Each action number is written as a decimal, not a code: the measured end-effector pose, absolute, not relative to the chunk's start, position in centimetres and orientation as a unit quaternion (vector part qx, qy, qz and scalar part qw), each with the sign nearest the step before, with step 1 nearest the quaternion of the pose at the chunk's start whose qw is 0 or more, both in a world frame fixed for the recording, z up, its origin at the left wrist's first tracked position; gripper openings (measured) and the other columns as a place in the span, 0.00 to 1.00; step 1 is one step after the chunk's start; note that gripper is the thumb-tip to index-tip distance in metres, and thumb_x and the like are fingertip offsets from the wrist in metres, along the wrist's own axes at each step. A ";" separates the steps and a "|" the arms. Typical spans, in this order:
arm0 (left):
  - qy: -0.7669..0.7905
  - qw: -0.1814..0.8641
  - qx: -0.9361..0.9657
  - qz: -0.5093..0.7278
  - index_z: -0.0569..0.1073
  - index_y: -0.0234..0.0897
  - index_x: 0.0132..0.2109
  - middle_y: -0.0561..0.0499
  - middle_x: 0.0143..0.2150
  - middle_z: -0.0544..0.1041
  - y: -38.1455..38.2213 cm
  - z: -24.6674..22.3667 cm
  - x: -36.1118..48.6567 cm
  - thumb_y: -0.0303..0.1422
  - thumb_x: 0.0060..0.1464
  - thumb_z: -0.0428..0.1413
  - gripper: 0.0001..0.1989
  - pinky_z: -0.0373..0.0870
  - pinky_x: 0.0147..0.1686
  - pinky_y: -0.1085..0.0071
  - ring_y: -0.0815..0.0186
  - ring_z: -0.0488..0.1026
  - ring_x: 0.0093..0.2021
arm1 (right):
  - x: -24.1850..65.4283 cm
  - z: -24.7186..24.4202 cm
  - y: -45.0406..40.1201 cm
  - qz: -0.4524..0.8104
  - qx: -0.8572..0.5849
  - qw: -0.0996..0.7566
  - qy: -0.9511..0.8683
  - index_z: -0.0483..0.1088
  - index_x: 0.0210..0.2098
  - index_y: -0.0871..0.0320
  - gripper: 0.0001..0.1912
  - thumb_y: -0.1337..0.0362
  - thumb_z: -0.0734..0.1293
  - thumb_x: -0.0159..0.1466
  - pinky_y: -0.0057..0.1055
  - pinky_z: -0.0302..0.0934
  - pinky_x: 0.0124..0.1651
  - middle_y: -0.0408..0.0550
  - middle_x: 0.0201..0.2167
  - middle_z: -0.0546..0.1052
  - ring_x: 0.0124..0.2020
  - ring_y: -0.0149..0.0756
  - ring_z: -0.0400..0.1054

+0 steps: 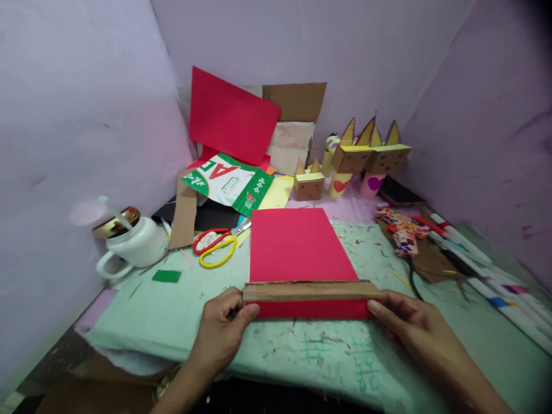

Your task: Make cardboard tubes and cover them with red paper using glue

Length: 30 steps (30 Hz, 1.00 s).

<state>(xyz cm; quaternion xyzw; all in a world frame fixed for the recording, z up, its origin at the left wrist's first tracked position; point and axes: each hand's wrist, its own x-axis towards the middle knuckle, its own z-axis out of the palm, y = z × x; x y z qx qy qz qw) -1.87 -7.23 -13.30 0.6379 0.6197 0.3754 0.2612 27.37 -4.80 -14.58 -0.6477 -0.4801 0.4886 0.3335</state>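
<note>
Left hand: the left hand [222, 325] grasps the left end of the cardboard strip [310, 291], thumb on the near face and fingers curled behind.
Right hand: the right hand [416, 325] pinches the strip's right end, thumb in front; most of its fingers are hidden behind.
Cardboard strip: it lies crosswise between the two hands, over the near part of the red paper [297, 244], with a red band [314, 309] along its near side. Whether that band is folded paper or glued on, I cannot tell.
Red paper: flat at the middle of the table [172, 322], reaching away from the strip toward the far side.
Scissors: the scissors [234, 232], with one red and one yellow handle loop, lie just left of the red paper.
Left side: a white mug [140, 247] stands near the wall, with a small green piece [166, 276] to its right, on the near side.
Far side: a large red sheet [235, 115] leans behind a green and white wrapper [233, 183]. Right of them stand a small box head [309, 187] and two larger eared figures [351, 159], with hearts on their bodies.
Right side: several markers [495, 293] lie near a patterned scrap [403, 227].
</note>
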 end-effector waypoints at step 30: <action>0.683 0.459 0.497 0.277 0.62 0.38 0.16 0.56 0.13 0.61 -4.9 -12.9 -2.4 0.50 0.42 0.55 0.22 0.53 0.15 0.76 0.71 0.57 0.16 | 27.3 -13.4 -1.7 0.633 -0.588 0.300 -0.404 0.74 0.22 0.61 0.13 0.55 0.72 0.46 0.29 0.59 0.24 0.47 0.17 0.73 0.19 0.35 0.66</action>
